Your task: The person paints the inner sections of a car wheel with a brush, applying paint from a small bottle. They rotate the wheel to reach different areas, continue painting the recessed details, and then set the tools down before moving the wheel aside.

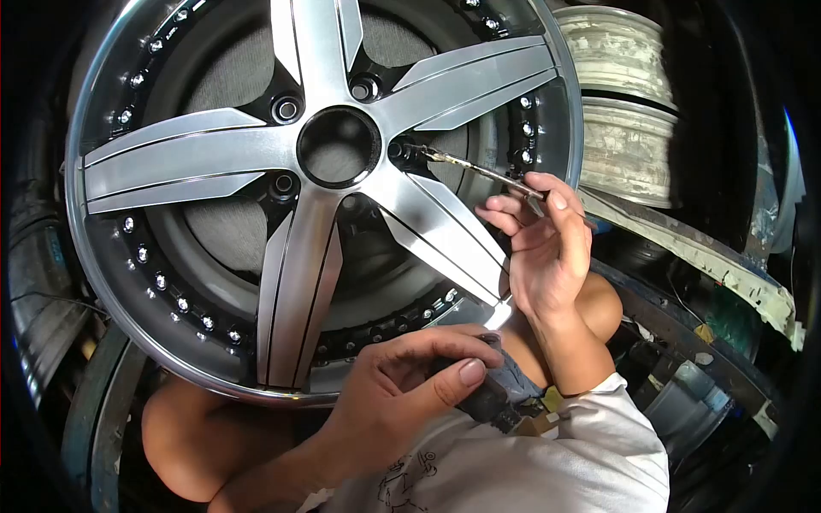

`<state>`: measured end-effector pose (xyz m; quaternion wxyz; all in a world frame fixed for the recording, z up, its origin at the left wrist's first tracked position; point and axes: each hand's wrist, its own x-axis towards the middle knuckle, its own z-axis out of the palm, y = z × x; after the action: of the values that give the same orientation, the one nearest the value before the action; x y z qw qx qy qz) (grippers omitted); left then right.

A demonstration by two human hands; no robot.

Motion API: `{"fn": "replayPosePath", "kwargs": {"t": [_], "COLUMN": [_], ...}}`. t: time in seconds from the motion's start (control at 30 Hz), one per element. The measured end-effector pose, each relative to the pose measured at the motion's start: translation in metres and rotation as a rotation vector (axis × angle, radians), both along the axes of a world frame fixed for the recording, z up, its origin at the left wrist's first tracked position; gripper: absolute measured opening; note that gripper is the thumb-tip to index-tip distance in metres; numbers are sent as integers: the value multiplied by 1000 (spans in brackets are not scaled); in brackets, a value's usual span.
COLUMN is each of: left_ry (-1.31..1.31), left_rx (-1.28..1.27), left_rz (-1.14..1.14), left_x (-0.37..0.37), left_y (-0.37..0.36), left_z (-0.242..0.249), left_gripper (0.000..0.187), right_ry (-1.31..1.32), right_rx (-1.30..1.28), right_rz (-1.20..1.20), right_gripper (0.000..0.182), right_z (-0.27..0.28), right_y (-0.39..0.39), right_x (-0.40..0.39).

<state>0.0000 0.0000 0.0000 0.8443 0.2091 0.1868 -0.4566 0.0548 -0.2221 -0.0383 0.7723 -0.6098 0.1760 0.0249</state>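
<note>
A large five-spoke wheel rim with silver spokes and a black inner barrel fills the upper left and middle. My right hand pinches a thin brush between thumb and fingers. The brush tip is at the black lug hole right of the round centre hole. Below the rim's lower edge, my left hand is curled round a small dark container, partly hidden by the fingers.
Two worn, whitish rims are stacked at the upper right. A chipped pale metal strip runs below them. A clear plastic container lies at the lower right. Bent knees are under the rim's lower edge.
</note>
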Motion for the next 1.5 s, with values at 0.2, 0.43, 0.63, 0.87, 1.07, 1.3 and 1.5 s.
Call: {"fn": "replayPosePath", "kwargs": {"t": [0.2,0.43,0.63,0.87,1.07,1.3,1.5], "left_ry": [32,28,51,29,11,9,22], "left_rx": [-45,-50,-30,-8,8,2,-1], "left_rz": [16,52,55,50,42,45,41], "left_x": [7,7,7,5,4,4,4], "left_y": [3,3,4,4,4,3,3], "left_z": [1,-2,-3,-4,-4,-4,-4], "left_gripper": [19,17,17,17,17,17,17], "right_ry": [35,21,28,31,24,27,19], "right_rx": [-51,-113,-139,-154,-174,-185,-184], "right_rz": [-30,6,17,29,46,36,42], "right_gripper": [32,31,31,32,34,34,34], "right_z": [-1,-4,-3,-3,-3,-4,-5], "right_y": [6,7,7,8,8,8,8], "right_x": [4,6,5,7,7,8,8]}}
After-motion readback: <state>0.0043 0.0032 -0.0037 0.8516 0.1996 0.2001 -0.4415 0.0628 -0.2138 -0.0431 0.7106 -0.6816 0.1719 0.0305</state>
